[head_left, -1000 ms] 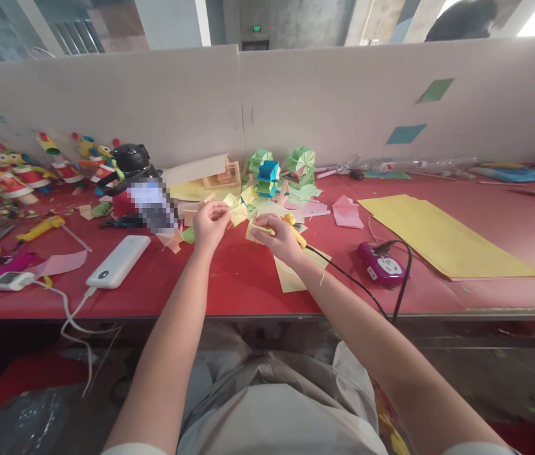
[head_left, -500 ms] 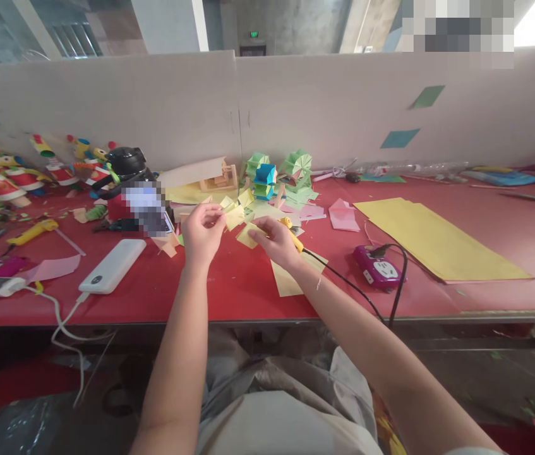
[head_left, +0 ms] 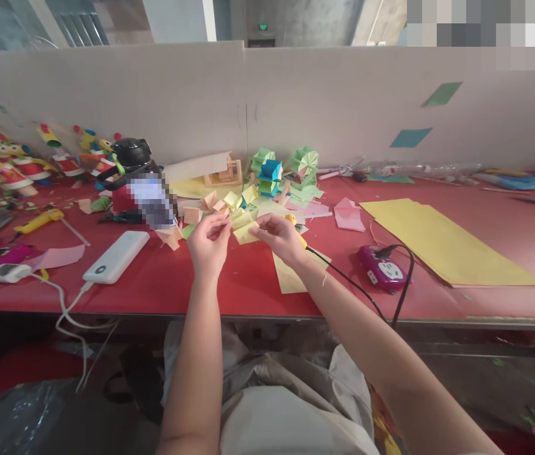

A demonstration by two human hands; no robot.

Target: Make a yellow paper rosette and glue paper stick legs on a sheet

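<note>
left hand: pinching folded pale-yellow paper piece
right hand: pinching it too
risk: yellow glue gun nearby might singe fingers

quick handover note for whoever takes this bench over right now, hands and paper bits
Left hand: pinching one end of the folded yellow paper piece.
Right hand: pinching its other end, raised over the red table.
Yellow glue gun lies just behind the right hand, its cord running to the purple power strip.
Done: green and blue folded models stand by the partition.
Left: loose folded bits and yellow sheets unused.
</note>
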